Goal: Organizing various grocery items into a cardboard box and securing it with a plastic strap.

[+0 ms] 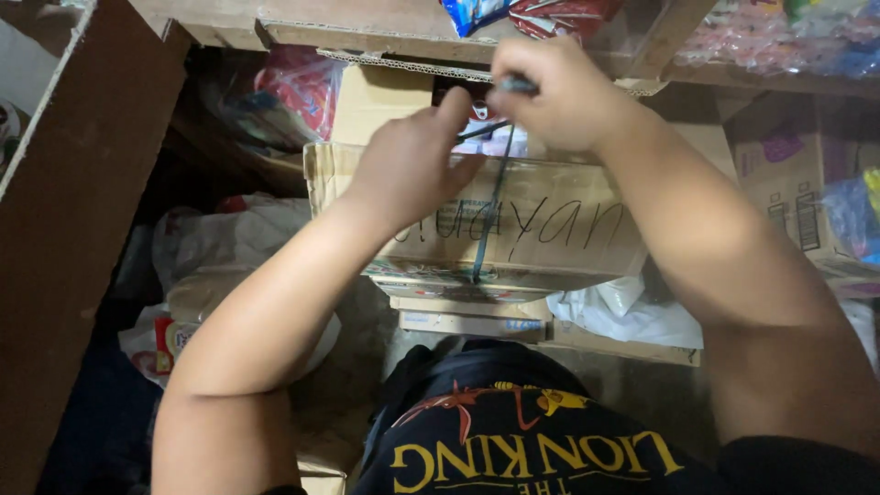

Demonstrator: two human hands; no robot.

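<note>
Cardboard box (550, 229) stands before both hands. Right hand (559, 96), fingers closed on the dark strap (490, 206), which runs vertically down the box front; left hand (412, 160) just beside, fingers curled against it.

Brown cardboard box (550, 229), dark strap (490, 215) taut across front

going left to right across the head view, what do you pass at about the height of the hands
brown cardboard flap → red plastic bag → left hand → dark strap around the cardboard box → right hand → printed carton → blue packet
</note>
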